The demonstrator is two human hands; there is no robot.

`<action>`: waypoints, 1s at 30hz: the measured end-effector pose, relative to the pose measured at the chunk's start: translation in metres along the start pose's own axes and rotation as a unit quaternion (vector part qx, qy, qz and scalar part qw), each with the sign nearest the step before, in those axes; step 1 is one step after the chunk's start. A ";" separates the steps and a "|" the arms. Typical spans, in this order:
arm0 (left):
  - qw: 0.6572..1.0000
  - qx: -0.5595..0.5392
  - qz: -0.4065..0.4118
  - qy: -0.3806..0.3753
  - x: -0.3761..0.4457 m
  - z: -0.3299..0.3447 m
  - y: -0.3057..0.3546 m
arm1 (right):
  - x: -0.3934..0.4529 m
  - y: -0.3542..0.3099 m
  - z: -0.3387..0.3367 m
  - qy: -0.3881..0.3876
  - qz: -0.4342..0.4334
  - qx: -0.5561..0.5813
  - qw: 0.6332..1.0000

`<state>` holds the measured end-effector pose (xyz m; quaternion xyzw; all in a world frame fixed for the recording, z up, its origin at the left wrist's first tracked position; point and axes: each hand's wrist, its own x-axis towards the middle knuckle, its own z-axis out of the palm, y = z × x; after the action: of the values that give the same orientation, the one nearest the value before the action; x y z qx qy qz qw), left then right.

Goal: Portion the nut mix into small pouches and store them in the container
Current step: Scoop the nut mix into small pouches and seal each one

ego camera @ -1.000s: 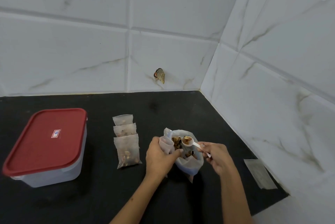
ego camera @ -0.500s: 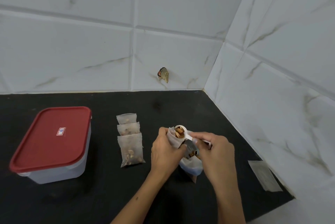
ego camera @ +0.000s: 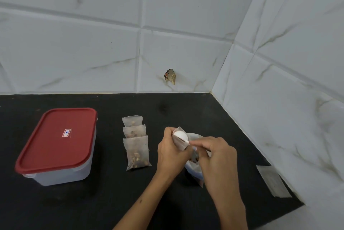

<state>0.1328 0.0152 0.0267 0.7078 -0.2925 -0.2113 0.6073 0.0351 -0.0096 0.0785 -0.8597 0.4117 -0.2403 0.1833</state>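
On the worktop (ego camera: 93, 201) three filled pouches (ego camera: 136, 142) lie; left hand (ego camera: 172, 153) grips a fourth pouch (ego camera: 179, 141), right hand (ego camera: 216, 155) pinches the tipped spoon (ego camera: 180, 136); container (ego camera: 57, 146) remains lidded.

Two bare forearms showing, no sleeves reaching into view. Left hand (ego camera: 172, 153) and right hand (ego camera: 216, 152) wearing no gloves, rings, watch or bands. Small dark mark showing on the left forearm.

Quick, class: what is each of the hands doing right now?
Left hand: grips a small pouch upright.
Right hand: pinches the white spoon, tipped bowl-down over the pouch.
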 end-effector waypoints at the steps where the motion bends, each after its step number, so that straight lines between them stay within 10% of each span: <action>1: 1.000 0.001 0.002 0.001 0.000 0.000 0.000 | -0.001 0.002 0.000 0.044 -0.016 0.009 0.999; 22: 1.000 -0.012 0.005 0.024 0.007 -0.003 -0.010 | 0.003 0.003 0.012 0.156 -0.128 0.043 0.979; 30: 0.999 0.009 -0.029 0.034 0.008 -0.003 -0.027 | 0.014 0.023 0.017 0.146 0.132 0.324 0.925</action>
<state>0.1449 0.0140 0.0011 0.7283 -0.2530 -0.2019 0.6041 0.0379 -0.0325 0.0566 -0.6469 0.4430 -0.4569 0.4201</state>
